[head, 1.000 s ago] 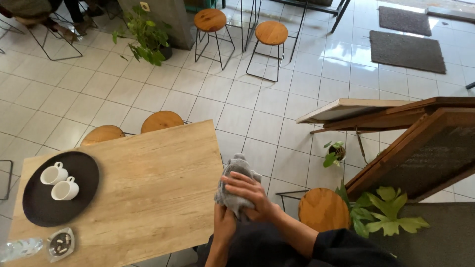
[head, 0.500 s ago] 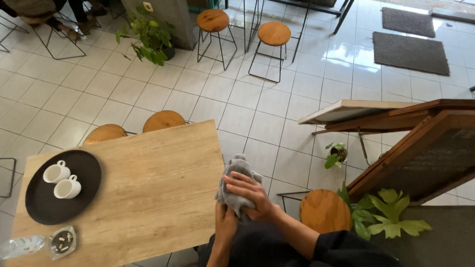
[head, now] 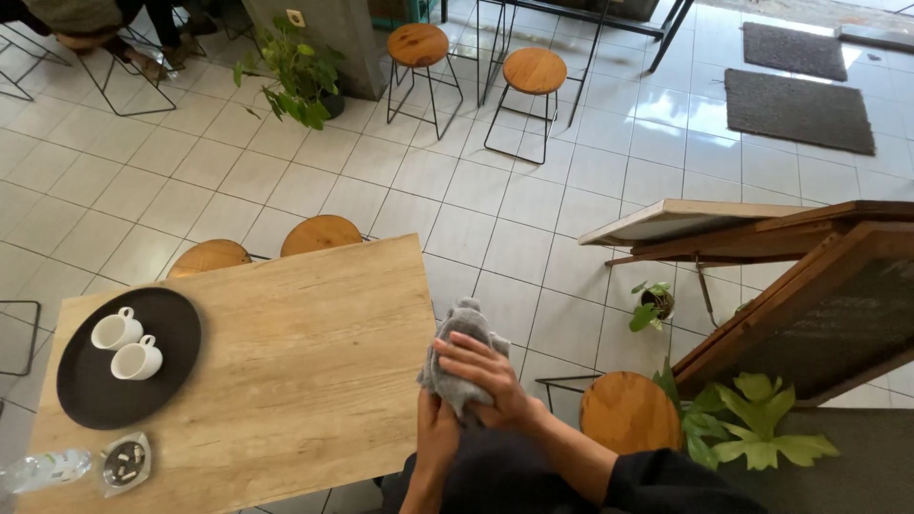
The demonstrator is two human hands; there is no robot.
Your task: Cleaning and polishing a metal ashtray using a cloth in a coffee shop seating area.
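I hold a crumpled grey cloth [head: 460,335] just off the right edge of a light wooden table [head: 286,371]. My right hand [head: 487,376] wraps over the cloth from the right. My left hand [head: 436,430] grips it from below. On the table's left side lies a round black tray [head: 76,390] with two white cups [head: 127,345]. A glass ashtray [head: 124,464] and a clear plastic bottle [head: 43,470] lie at the near left corner.
Two round wooden stools [head: 267,246] are tucked under the table's far side, another stool [head: 624,411] stands at my right. Potted plants [head: 295,71], two tall stools [head: 476,59], dark mats [head: 795,105] and a slanted wooden board [head: 809,314] sit on the white tiled floor.
Both hands keep hold of the grey cloth in the same spot. The view has shifted slightly; nothing on the table has moved.
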